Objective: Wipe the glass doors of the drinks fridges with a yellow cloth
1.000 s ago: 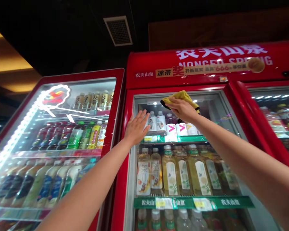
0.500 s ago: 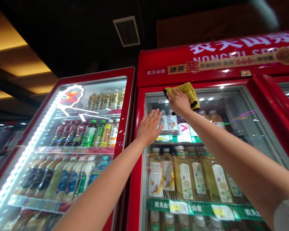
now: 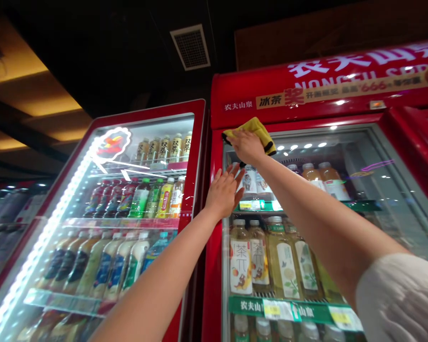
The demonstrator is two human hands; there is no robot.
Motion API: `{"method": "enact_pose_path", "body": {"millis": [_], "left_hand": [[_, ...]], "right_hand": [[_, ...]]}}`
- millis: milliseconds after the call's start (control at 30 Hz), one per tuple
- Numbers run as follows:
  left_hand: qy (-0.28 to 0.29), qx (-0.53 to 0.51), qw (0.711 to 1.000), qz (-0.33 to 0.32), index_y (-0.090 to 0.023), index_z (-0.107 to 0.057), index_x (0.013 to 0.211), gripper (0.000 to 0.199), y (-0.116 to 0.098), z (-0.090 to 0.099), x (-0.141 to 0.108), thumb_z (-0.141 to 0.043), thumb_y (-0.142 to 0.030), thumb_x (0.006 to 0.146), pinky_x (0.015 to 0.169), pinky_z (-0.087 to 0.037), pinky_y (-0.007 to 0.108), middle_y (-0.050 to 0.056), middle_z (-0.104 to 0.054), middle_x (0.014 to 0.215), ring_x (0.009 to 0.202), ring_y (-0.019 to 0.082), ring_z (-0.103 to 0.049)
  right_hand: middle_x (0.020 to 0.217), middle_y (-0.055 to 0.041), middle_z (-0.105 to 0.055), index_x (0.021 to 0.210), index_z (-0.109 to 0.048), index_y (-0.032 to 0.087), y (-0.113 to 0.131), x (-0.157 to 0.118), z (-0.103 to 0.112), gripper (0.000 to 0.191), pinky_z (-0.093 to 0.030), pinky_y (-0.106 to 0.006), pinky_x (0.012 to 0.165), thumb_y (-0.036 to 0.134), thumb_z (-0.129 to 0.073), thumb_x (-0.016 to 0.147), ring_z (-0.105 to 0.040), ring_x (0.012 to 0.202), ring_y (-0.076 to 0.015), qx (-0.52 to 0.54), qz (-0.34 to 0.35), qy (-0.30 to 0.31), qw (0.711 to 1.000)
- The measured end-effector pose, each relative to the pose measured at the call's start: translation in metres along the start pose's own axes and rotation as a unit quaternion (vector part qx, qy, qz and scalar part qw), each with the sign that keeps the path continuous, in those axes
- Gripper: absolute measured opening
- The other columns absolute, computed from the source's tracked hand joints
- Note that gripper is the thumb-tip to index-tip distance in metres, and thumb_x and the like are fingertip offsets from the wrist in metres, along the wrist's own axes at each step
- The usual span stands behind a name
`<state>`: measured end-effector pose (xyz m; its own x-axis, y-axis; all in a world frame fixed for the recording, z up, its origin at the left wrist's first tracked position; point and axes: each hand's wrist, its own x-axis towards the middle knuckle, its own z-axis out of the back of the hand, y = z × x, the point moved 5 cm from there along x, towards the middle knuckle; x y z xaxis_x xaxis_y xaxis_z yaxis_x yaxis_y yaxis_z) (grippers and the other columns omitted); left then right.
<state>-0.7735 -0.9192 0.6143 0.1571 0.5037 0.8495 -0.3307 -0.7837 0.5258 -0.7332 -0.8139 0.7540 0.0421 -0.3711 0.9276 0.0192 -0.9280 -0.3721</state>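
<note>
My right fingers, laid nearly straight, hold the yellow cloth [image 3: 259, 129] against the upper 11 o'clock corner of the glass door [image 3: 364, 156]; most of it shows past my right hand [image 3: 248, 146] toward 1 o'clock. At 7 o'clock from there, my left hand [image 3: 221, 194] holds nothing, fingers slightly spread over the door's red frame [image 3: 216, 266]. Behind the glass, tea bottles [image 3: 241, 261] stand at 6 o'clock; another lit fridge [image 3: 199, 142] stands toward 9.
</note>
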Motion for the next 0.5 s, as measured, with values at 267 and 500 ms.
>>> {"method": "enact_pose_path", "body": {"millis": [267,500], "left_hand": [[-0.006,-0.019,0.999,0.027,-0.021,-0.025,0.163,0.062,0.006,-0.004,-0.016,-0.036,-0.039,0.104,0.13,-0.021,0.045,0.005,-0.026,0.171,0.159,0.021,-0.019],[-0.024,-0.021,0.997,0.066,-0.011,-0.016,0.163,0.068,0.008,-0.007,-0.025,-0.03,-0.044,0.105,0.131,-0.018,0.049,0.015,-0.018,0.172,0.16,0.025,-0.013]], "right_hand": [[0.144,-0.0042,-0.064,0.132,-0.071,0.028,-0.045,-0.044,0.017,0.044,-0.043,-0.055,0.111,0.032,-0.043,0.099,-0.057,0.134,-0.0329,-0.005,-0.048,-0.096,0.994],[0.157,-0.0072,-0.052,0.141,-0.063,0.024,0.012,0.0,-0.008,0.047,-0.036,-0.057,0.117,0.025,-0.042,0.099,-0.045,0.146,-0.0348,0.014,0.003,-0.024,1.0]]}}
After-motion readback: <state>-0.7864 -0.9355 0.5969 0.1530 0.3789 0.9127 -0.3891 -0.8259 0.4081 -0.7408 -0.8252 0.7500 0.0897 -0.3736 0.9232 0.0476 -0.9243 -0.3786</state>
